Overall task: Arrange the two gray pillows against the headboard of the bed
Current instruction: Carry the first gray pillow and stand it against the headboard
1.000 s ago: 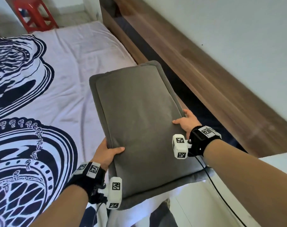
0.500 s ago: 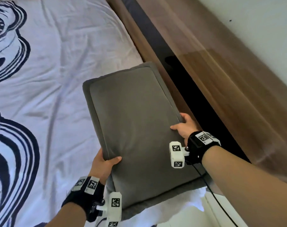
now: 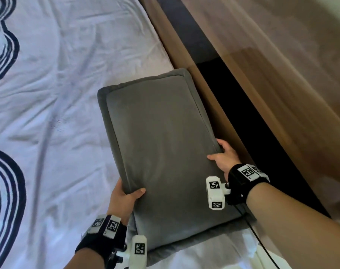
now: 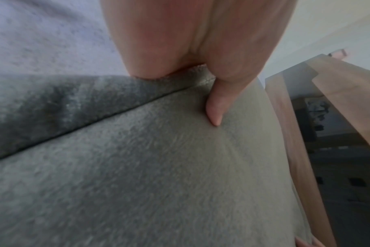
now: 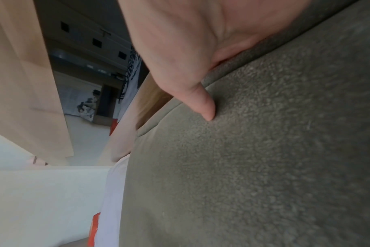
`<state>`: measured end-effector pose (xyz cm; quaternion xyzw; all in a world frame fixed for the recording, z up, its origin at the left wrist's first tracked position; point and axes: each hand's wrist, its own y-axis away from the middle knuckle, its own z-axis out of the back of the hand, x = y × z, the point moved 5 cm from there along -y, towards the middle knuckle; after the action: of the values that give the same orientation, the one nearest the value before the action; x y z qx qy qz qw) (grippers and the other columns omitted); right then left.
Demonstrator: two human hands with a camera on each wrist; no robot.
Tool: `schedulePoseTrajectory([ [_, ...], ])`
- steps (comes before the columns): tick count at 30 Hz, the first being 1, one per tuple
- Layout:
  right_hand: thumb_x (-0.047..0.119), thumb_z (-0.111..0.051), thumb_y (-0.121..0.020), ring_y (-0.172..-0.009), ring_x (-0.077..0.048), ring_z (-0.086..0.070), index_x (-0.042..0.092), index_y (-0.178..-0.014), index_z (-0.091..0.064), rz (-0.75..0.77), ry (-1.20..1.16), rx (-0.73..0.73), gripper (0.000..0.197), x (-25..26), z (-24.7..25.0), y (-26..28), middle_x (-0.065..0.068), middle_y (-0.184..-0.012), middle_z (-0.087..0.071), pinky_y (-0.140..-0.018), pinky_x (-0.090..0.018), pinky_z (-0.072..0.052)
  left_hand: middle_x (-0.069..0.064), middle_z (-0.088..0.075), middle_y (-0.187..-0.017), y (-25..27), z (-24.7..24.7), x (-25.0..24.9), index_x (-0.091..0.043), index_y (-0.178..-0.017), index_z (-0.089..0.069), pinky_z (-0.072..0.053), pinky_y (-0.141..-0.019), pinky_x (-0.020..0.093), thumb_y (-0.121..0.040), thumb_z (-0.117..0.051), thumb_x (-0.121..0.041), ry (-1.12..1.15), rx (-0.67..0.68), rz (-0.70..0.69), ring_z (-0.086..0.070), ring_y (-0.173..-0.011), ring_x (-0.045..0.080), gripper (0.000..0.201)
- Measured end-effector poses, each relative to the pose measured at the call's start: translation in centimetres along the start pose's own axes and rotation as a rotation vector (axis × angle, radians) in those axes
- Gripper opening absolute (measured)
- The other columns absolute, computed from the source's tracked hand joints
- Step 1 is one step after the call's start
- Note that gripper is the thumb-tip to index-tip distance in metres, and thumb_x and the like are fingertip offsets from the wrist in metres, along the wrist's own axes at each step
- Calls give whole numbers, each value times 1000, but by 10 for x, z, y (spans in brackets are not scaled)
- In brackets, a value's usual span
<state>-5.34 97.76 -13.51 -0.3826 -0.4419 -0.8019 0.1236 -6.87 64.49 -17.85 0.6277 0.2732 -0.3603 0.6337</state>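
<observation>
From the head view, the left hand [image 3: 124, 199] and right hand [image 3: 224, 158] grasp the long edges of a gray pillow [image 3: 161, 152], lying on the wrinkled white sheet [image 3: 58, 113] beside the wooden headboard [image 3: 272, 94]. Left wrist view: thumb pressed into velvety pile. Right wrist view: thumb on top, fingers tucked beneath the piped edge.

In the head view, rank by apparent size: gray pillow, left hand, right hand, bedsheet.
1. Bedsheet
2. Pillow
3. Left hand and right hand: they look alike, so no ranking between them.
</observation>
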Motion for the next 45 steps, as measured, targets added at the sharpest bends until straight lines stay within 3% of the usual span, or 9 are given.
schedulePoseTrajectory([
  [3, -8, -67, -84, -110, -24, -65, 29, -140, -55, 61, -43, 61, 68, 19, -5, -8, -3, -124, -64, -94, -43, -57, 1, -76, -102, -12, -6, -20, -22, -110, -66, -55, -87, 39, -71, -79, 0, 42, -22, -41, -69, -101, 25, 46],
  [10, 11, -75, -81, -147, -25, -36, 30, -140, -57, 183, 360, 71, 65, -3, -4, 5, -5, -161, -33, -119, -39, -33, -4, -70, -114, 0, -2, -15, -25, -129, -54, -55, -84, 34, -71, -86, -29, -109, -48, -16, -67, -103, 16, 66],
  [14, 17, -74, -84, -154, -26, -19, 35, -139, -58, 193, 530, 80, 60, -31, 10, 27, -6, -168, -17, -123, -38, -22, 0, -72, -105, 44, 1, 36, -19, -112, -60, -54, -77, 30, -60, -91, -27, -144, 42, 142, -68, -101, 21, 61],
  [22, 16, -67, -91, -157, -26, -1, 39, -142, -53, 289, 651, 283, 57, -27, -14, 59, -2, -171, -6, -126, -38, -11, 16, -76, -89, 46, 4, 47, -4, -92, -68, -55, -87, 52, -44, -83, -44, -141, -127, 125, -71, -91, 35, 64],
  [26, 19, -67, -91, -157, -24, 4, 40, -144, -50, 268, 691, 298, 59, -29, -21, 69, -1, -171, -2, -124, -38, -10, 13, -72, -91, 54, -1, 42, -4, -98, -66, -54, -86, 44, -66, -83, -34, -206, -135, 67, -68, -94, 35, 47],
  [29, 16, -65, -92, -157, -24, -3, 39, -144, -50, 264, 674, 307, 58, -31, -20, 85, -1, -170, -8, -125, -39, -16, 6, -70, -106, 69, 2, 41, -10, -121, -61, -52, -93, 44, -80, -77, -31, -167, -114, 125, -66, -104, 30, 48],
  [33, 7, -65, -91, -140, -22, -47, 30, -143, -54, 253, 406, 229, 58, -13, -9, 118, -5, -154, -47, -101, -23, -39, 10, -62, -133, 102, 24, 20, -20, -148, -39, -44, -105, 47, -85, -72, -34, -106, -96, 170, -59, -120, 26, 72],
  [40, 5, -62, -94, -110, -13, -61, 22, -132, -62, 171, 134, 238, 42, 33, -12, 219, -11, -131, -66, -103, -32, -44, 6, -60, -133, 189, 131, -40, -21, -149, -37, -38, -93, 29, -88, -70, -29, -235, -181, 116, -56, -124, 24, 70],
  [45, 5, -61, -95, -100, -8, -63, 24, -127, -62, 200, 100, 321, 38, 78, -59, 311, -9, -122, -70, -105, -40, -48, 8, -61, -131, 263, 256, -85, -18, -140, -47, -46, -94, 40, -82, -76, -26, -181, -267, 79, -59, -117, 32, 66],
])
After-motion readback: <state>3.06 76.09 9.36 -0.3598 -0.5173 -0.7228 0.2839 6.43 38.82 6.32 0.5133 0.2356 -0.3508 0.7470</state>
